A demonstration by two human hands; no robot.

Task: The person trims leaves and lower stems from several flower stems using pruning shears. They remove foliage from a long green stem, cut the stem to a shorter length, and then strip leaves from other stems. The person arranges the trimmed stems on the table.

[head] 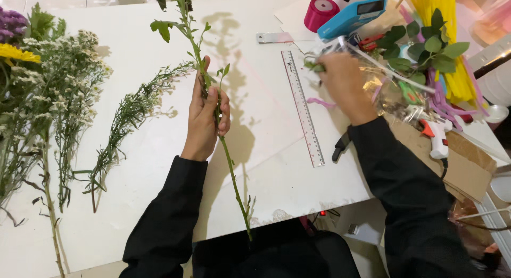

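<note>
Seen from the head camera, you are working over a white table (159, 145) with both arms in black sleeves. Your left hand (206, 118) is wrapping its fingers closed around a long green stem (232, 177), holding it nearly upright near the middle of the table; the stem's leafy top is reaching toward the far edge while its bare cut end is hanging past the near edge. Your right hand (345, 78) is reaching to the far right, fingers curled at a small green sprig (313, 65) beside crinkled clear wrapping (386, 92); whether it is truly gripping the sprig cannot be told. A clear ruler (302, 108) is lying between your two hands, running from far to near. On the left, bunches of small white flowers (64, 86) are lying flat, with a yellow bloom (16, 53) and purple blooms (10, 22) at the left edge, and a thinner loose spray (128, 123) resting just left of your left hand. At the far right, a pink ribbon roll (320, 12) is sitting beside a blue device (352, 17), with leafy greenery (426, 44) and yellow strips (447, 22) beyond. A white glue gun (437, 137) is lying on brown cardboard (468, 166) to the right of your right forearm.
</note>
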